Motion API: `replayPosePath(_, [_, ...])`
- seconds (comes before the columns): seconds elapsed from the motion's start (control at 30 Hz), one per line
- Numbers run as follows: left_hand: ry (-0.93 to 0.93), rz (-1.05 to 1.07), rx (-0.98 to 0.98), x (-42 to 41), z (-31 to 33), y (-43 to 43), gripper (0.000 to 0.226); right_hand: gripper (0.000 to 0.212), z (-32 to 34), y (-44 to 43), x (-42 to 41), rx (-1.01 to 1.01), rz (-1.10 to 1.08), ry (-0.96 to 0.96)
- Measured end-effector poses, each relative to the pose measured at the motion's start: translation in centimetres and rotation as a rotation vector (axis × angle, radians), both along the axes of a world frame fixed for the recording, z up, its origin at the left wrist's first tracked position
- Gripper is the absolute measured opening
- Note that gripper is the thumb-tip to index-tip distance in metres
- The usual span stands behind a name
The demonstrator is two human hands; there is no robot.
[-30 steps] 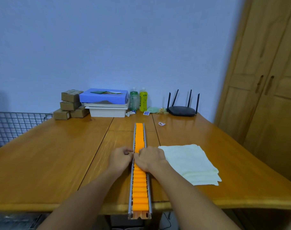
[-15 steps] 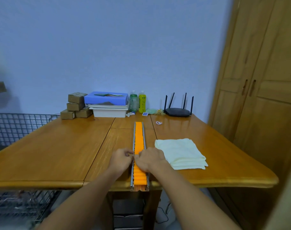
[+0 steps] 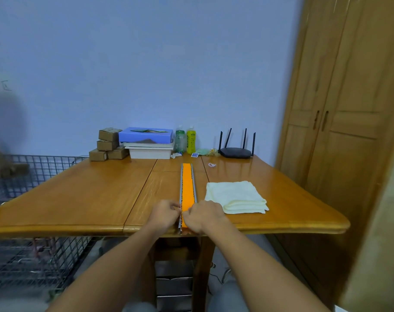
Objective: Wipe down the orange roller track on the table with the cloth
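The orange roller track [image 3: 188, 185] with grey metal side rails lies lengthwise down the middle of the wooden table [image 3: 90, 194], its near end at the front edge. My left hand [image 3: 165, 213] grips the left rail near that end. My right hand [image 3: 202, 216] lies over the track's right side at the same spot, fingers closed on it. A folded pale-yellow cloth [image 3: 235, 197] rests on the table just right of the track, untouched.
At the back of the table stand small cardboard boxes [image 3: 108, 144], a blue box on white trays [image 3: 146, 141], two bottles [image 3: 186, 139] and a black router [image 3: 236, 152]. A wire cage [image 3: 34, 221] is on the left, a wooden wardrobe [image 3: 340, 131] on the right.
The view has pulled back and risen, so the table looks farther away. The track's near end, which overhung the front edge, now sits at the edge. Both hands stay on it.
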State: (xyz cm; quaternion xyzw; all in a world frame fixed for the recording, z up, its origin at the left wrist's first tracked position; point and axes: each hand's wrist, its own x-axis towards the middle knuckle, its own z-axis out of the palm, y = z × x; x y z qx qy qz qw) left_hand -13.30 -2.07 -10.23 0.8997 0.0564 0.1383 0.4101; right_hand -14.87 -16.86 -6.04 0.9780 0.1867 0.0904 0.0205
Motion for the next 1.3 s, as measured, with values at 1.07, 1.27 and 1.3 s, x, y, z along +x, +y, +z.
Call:
replayPosePath(1.07, [0.016,-0.046,0.135,-5.7,1.1,-1.0,0.016,0.040,1.1,-1.4,-7.4,-0.079,0.020,-0.067])
replayPosePath(1.27, [0.021,-0.020,0.187,-6.1,1.3,-1.0,0.012,0.038,0.9,-1.6,-7.2,0.077,0.002,-0.041])
replayPosePath(1.3, [0.024,0.002,0.199,-6.0,1.6,-1.0,0.011,0.038,1.0,-1.8,-7.0,0.115,-0.003,-0.045])
